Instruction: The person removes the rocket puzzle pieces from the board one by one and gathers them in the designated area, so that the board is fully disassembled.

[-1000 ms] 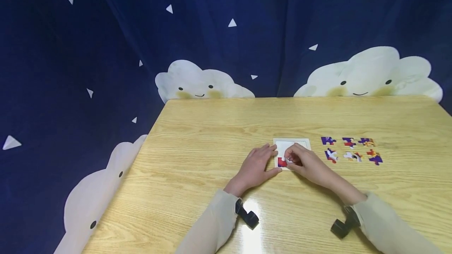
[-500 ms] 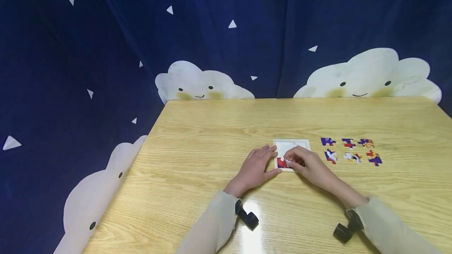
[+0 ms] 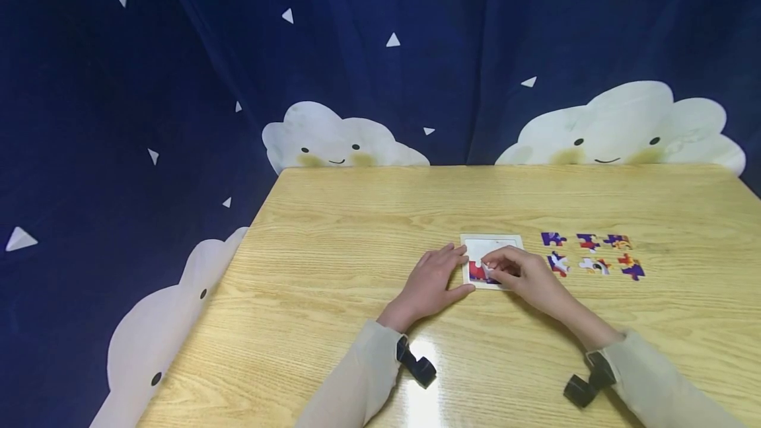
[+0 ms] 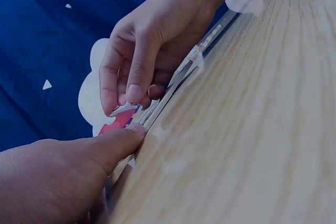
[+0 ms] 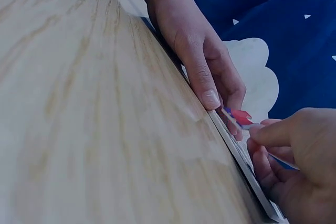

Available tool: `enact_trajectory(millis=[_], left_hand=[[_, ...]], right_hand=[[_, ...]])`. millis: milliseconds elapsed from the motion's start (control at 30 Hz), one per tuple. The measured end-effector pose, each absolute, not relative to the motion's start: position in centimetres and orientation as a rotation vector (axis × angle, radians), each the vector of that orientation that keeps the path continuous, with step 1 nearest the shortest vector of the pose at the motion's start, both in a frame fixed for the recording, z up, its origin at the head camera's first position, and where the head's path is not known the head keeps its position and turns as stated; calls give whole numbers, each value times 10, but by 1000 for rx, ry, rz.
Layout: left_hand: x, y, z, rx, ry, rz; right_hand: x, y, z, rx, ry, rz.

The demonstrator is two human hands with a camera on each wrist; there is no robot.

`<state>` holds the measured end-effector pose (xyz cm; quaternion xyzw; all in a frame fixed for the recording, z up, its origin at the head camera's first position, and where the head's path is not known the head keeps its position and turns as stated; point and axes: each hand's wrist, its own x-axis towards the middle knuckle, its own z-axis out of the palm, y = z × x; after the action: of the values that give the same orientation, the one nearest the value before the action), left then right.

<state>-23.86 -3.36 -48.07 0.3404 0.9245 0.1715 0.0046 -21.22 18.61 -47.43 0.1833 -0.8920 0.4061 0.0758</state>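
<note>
A white-bordered puzzle tray (image 3: 491,237) lies on the table under both hands. My left hand (image 3: 429,283) rests along its left side, fingers extended and thumb at the near corner. Between thumb and fingertips, my right hand (image 3: 532,279) pinches a puzzle piece (image 5: 240,117) of red and blue with a pale edge. That piece is held tilted over the tray's near-left part, and the fingers cover much of it. In the head view, red puzzle artwork (image 3: 476,271) shows in the tray's near-left corner. The left thumb (image 4: 123,142) lies right at the tray edge.
Several loose jigsaw pieces (image 3: 588,241) lie in two rows on the wooden table (image 3: 333,236), right of the tray. A dark blue curtain (image 3: 357,51) with white clouds hangs behind the table and on its left. Each wrist wears a black camera mount (image 3: 419,368).
The right hand has shifted slightly right and tilted the piece it pinches; more red and purple shows below its fingertips. The left hand has stayed in place.
</note>
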Motion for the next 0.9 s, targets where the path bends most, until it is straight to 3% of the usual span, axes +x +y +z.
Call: enact_trajectory(millis=[900], left_hand=[[-238,-34,-480,1061,2886,542]], right_hand=[[-180,223,-478,524,-2589,1343]])
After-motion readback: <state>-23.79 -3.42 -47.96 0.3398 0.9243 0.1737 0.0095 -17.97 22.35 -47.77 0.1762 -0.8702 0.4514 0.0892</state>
